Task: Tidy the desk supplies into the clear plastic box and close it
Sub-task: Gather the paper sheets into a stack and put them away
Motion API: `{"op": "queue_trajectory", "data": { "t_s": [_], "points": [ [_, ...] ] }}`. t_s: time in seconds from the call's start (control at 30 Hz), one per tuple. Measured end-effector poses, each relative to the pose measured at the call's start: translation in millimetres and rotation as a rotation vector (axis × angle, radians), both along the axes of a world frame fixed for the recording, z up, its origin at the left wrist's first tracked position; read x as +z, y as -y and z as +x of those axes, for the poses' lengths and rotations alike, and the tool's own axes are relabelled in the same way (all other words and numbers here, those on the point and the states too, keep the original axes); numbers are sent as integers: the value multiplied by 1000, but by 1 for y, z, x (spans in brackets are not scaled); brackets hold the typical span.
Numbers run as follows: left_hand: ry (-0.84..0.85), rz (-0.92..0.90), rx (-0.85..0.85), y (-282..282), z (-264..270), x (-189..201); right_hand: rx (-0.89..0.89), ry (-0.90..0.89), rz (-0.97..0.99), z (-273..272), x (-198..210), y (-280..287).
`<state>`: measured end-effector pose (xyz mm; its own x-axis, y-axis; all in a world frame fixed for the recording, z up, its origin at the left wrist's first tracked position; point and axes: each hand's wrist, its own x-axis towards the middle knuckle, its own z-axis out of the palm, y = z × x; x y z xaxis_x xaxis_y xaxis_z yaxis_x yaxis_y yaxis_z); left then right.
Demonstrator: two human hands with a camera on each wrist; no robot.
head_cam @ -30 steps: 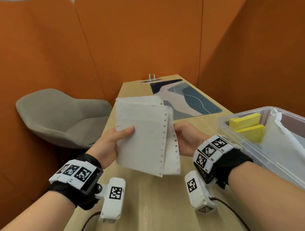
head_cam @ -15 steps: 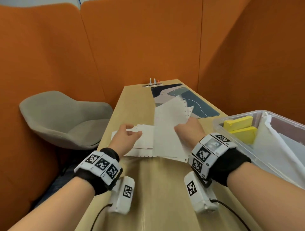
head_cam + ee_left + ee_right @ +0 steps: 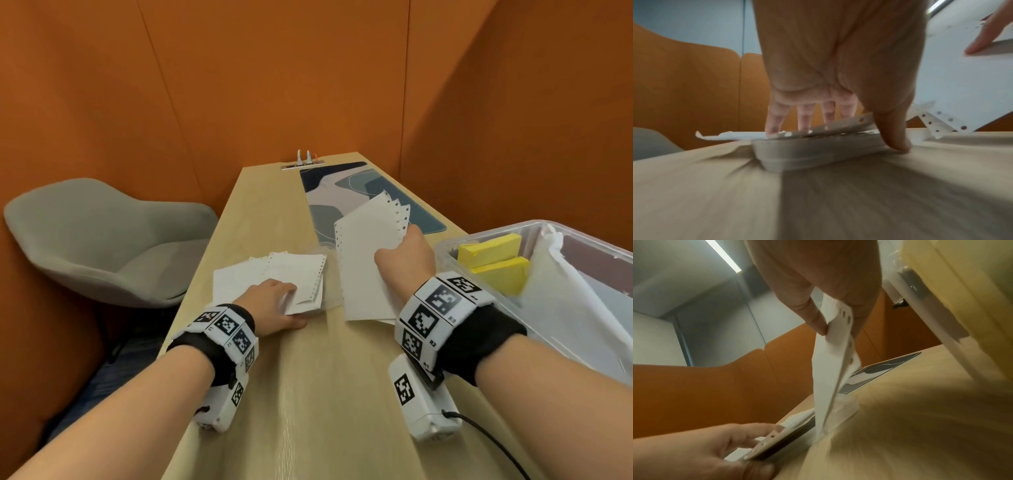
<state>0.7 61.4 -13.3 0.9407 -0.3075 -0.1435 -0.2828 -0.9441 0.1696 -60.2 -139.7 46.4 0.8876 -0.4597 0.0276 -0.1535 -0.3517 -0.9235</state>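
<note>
Bare pale wood desk lies nearest. The left hand presses flat, fingers straight, on white hole-edged sheets over a clear lid. The right hand pinches a raised sheaf. Right, the box stands open, holding yellow pads. Beyond, a mat.

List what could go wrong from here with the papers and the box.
1. The right hand pinches a fanned sheaf of perforated sheets by one edge; some may slip out on the way to the clear plastic box.
2. The left hand presses a loose, uneven pile near the desk edge; sheets could slide off.
</note>
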Motion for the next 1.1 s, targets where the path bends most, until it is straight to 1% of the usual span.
{"op": "queue_trajectory", "data": {
  "t_s": [0.07, 0.13, 0.23, 0.37, 0.43, 0.53, 0.6, 0.67, 0.7, 0.73, 0.8, 0.83, 0.9, 0.97, 1.03, 1.07, 1.1],
  "points": [
    [64, -84, 11, 1, -2, 3, 0, 0, 8, 0, -2, 1],
    [91, -166, 34, -2, -6, 9, -3, -5, 3, -2, -2, 1],
    [132, -223, 42, -9, -16, 24, -6, 21, -3, -9, 1, 1],
    [291, -435, 59, -16, -42, 68, 17, 58, -16, -25, 7, 2],
    [328, -530, 74, -23, -56, 93, 32, 70, -46, -32, 9, 3],
    [305, -582, 22, -30, -78, 123, 68, 112, -86, -44, 14, 3],
    [237, -587, -25, -31, -90, 136, 106, 137, -95, -51, 16, 2],
    [152, -567, -68, -27, -102, 145, 214, 151, -80, -56, 18, 0],
    [125, -549, -93, -23, -107, 146, 292, 161, -48, -59, 18, -1],
    [134, -511, -128, -17, -110, 146, 370, 161, -3, -64, 20, -4],
    [253, -398, -190, -2, -111, 140, 490, 155, 95, -72, 26, -10],
    [329, -359, -192, 5, -110, 136, 532, 152, 129, -76, 29, -11],
    [413, -358, -155, 16, -105, 127, 595, 139, 179, -81, 34, -13],
    [447, -402, -134, 21, -99, 118, 607, 133, 183, -84, 35, -13],
    [478, -462, -132, 25, -95, 110, 550, 149, 28, -83, 31, -11],
    [502, -492, -120, 26, -93, 106, 491, 165, -46, -81, 27, -9],
    [521, -518, -86, 25, -91, 103, 425, 180, -80, -79, 25, -8]
  ]
}}
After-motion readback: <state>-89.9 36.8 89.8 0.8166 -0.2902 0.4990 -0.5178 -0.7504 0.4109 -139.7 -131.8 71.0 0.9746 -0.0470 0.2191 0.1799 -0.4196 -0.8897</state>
